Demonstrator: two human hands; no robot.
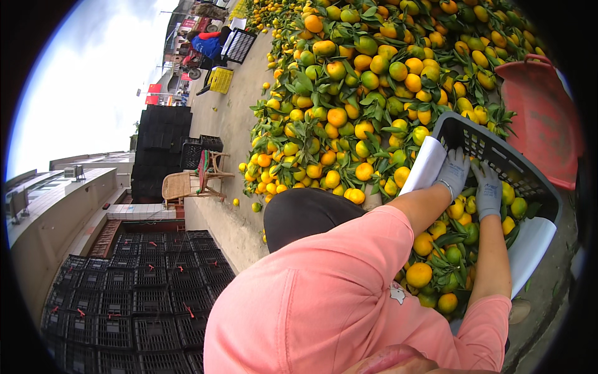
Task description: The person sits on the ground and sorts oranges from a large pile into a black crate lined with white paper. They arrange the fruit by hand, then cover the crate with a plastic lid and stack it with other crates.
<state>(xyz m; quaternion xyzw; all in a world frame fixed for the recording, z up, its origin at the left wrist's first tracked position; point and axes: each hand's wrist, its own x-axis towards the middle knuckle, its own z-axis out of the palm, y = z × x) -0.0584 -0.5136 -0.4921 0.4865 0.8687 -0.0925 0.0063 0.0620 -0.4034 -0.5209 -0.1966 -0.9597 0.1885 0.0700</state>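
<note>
A black plastic crate [518, 159], lined with white paper [532, 248], stands before me and holds many green and orange citrus fruits [419, 275] with leaves. Both my hands wear pale grey gloves and reach inside it. My left hand [454, 170] is beside the upturned paper at the crate's far side, fingers stretched towards the slotted wall. Close by it, my right hand [488, 189] lies over the fruit, its fingertips near the same wall. Whether either hand grips a fruit is hidden.
A large heap of leafy citrus fruits [336, 117] lies beyond the crate. A red plastic tub [542, 121] stands beside it. Stacked black crates [154, 299], a wicker chair [180, 185] and a yellow crate [221, 80] are farther off, near a person in blue [207, 45].
</note>
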